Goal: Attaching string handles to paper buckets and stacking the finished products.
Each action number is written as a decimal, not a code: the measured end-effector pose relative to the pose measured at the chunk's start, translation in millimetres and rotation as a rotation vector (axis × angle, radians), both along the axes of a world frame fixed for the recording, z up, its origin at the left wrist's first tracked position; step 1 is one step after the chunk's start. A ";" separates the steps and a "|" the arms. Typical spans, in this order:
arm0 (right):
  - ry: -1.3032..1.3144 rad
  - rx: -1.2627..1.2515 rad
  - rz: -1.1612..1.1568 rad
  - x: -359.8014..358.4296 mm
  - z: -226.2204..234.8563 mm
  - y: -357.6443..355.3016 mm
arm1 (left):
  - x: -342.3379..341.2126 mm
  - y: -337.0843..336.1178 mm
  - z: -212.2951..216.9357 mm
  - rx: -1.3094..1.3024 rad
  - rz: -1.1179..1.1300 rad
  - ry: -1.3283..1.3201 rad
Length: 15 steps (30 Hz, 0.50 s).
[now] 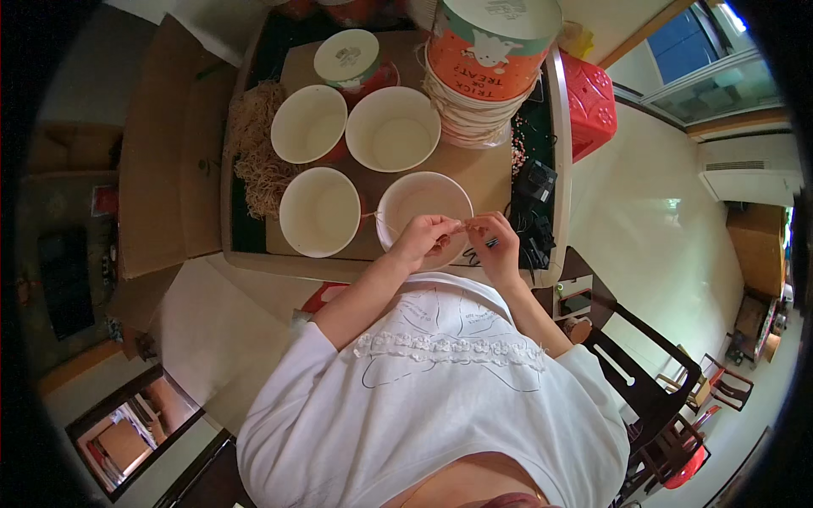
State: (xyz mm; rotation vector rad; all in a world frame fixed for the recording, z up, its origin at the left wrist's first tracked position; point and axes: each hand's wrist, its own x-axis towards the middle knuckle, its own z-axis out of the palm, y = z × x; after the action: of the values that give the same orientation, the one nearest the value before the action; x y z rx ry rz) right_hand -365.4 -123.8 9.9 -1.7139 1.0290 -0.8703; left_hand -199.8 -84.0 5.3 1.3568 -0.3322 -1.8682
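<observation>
"White-lined bucket (423,193): where do we see it?"
"Centre of the frame, beneath our left hand (420,240) and right hand (496,243)."
"And our fingers (439,224)?"
"Pinched together at the tips; we cannot tell what they grasp."

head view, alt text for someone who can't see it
A person's left hand and right hand meet fingertip to fingertip over an open bucket; anything pinched is too small to tell. Nearby: three more open buckets, tangled tan cords, a tall bucket stack.
</observation>
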 end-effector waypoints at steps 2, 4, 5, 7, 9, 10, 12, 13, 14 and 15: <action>0.037 -0.022 -0.016 0.5 2.0 0.4 | 0.8 1.9 -2.1 0.002 0.015 0.014; 0.194 -0.384 0.035 1.1 8.8 -3.4 | 1.1 2.5 -2.6 0.003 0.027 0.028; 0.193 -0.383 0.033 1.0 9.8 -3.5 | 1.2 2.3 -2.3 0.025 0.047 0.036; 0.217 -0.400 0.048 1.2 11.0 -3.2 | 1.2 2.3 -2.7 0.046 0.066 0.044; 0.227 -0.412 0.044 1.1 9.1 -2.3 | 1.2 3.1 -4.5 0.017 0.078 0.025; 0.237 -0.423 0.041 0.5 8.2 -2.0 | 0.4 3.1 -3.2 0.018 0.077 0.025; 0.251 -0.434 0.040 0.8 8.5 -1.9 | -1.6 2.9 0.4 -0.037 0.050 -0.084; 0.264 -0.445 0.041 1.4 8.9 -1.6 | -1.8 2.9 -0.2 -0.036 0.050 -0.085; 0.263 -0.445 0.041 1.7 9.3 -1.2 | -2.0 2.8 -1.4 -0.071 0.050 -0.141; 0.233 -0.365 0.035 2.0 9.8 -0.7 | -1.9 3.0 -2.1 -0.107 0.050 -0.198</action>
State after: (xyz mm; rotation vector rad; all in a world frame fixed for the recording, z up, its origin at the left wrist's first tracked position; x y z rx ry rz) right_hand -363.4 -124.5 19.7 -2.1757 1.0324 -0.8910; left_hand -201.7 -81.0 3.3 1.4658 -0.4872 -1.6556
